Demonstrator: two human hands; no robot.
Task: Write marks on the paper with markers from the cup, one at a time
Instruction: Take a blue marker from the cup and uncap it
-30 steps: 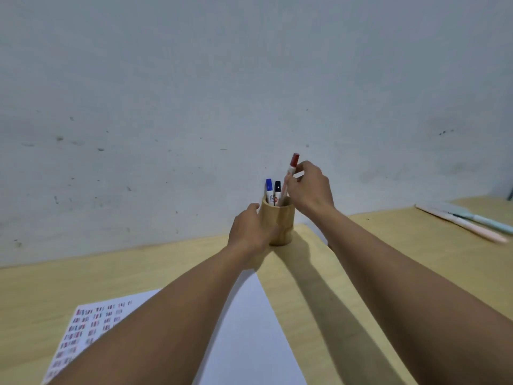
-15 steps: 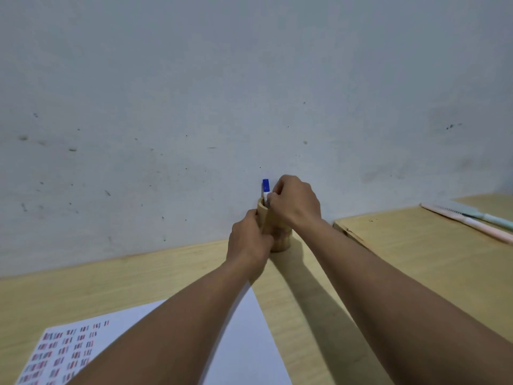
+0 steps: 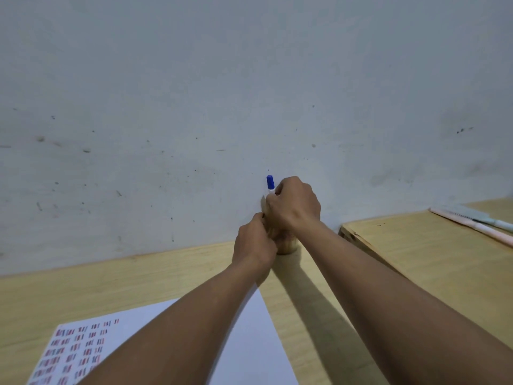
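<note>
A small wooden cup (image 3: 287, 245) stands on the table close to the wall, mostly covered by both hands. My left hand (image 3: 254, 245) is wrapped around its left side. My right hand (image 3: 295, 204) is closed over the cup's top, fingers around a marker with a blue cap (image 3: 270, 182) that sticks up just left of the knuckles. The other markers in the cup are hidden under this hand. A white sheet of paper (image 3: 249, 343) lies near me, with rows of small red, blue and dark marks (image 3: 75, 348) on its left part.
The light wooden table (image 3: 111, 290) ends at a grey wall (image 3: 249, 93). A second wooden tabletop (image 3: 430, 251) abuts on the right, carrying a pink pen (image 3: 477, 229) and a pale blue one (image 3: 499, 224) at the far right edge.
One second ago my right hand held the red-capped marker above the cup. It then lowered onto the cup, the red marker went out of sight, and now the fingers are on the blue-capped marker.
</note>
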